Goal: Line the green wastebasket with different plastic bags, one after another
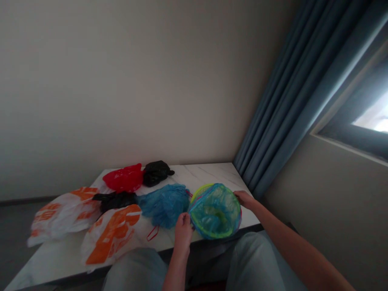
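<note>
From my end I see a round lime-green mesh basket right of centre in the lower frame, lined with a thin, translucent blue bag, wrinkled inside and drawn over much of the rim. The left hand pinches the bag at the basket's lower-left edge, while the right hand grips it at the upper right, though in this dimness I can't tell whether those fingers clasp the rim too
</note>
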A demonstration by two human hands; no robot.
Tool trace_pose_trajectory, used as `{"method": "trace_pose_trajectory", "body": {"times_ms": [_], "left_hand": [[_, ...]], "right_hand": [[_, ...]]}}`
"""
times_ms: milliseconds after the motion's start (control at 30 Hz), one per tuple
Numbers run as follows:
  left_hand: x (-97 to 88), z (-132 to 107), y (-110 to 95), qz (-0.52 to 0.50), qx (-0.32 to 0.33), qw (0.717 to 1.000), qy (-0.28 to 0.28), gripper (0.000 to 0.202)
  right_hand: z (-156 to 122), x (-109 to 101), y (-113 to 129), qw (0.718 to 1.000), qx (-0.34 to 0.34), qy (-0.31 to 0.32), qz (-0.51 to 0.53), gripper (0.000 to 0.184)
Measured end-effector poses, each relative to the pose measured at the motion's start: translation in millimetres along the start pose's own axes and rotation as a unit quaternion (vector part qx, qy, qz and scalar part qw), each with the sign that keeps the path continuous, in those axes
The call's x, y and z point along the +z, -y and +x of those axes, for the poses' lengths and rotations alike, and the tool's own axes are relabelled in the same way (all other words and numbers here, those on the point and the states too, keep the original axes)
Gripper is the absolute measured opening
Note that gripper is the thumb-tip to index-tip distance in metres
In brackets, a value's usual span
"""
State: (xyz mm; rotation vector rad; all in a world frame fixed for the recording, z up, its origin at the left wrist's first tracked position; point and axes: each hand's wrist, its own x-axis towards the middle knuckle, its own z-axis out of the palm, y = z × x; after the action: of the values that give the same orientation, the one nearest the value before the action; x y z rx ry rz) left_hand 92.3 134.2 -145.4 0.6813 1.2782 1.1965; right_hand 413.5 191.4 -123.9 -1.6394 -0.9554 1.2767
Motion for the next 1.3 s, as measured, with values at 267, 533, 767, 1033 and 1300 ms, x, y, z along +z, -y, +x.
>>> {"method": "trace_pose_trajectory", "body": {"times_ms": [267,533,767,1033,1300], "left_hand": [[2.0,-3,-9,0.179,0.147,0.972,-0.032,0.023],[15.1,-11,-5,-0.095,0.014,0.995,-0.011,0.029],[8.8,-9,-28,-0.303,-0.092,0.947,-0.048,0.005],[4.6,-26,-31,-0.247,-0.141,0.957,-0.054,0.006],[-30.9,-47,-35,0.155,-0.019,0.988,-0.022,0.02]], "right_hand": [[-18,22,34,0.917,-0.164,-0.228,-0.282,0.009],[-26,49,40,0.981,-0.138,-0.131,0.042,0.024],[-79,28,17,0.958,-0.148,-0.164,0.185,0.044],[-164,41,-42,0.955,-0.136,-0.265,-0.011,0.041],[-184,48,-29,0.947,-0.145,-0.276,-0.072,0.034]]}}
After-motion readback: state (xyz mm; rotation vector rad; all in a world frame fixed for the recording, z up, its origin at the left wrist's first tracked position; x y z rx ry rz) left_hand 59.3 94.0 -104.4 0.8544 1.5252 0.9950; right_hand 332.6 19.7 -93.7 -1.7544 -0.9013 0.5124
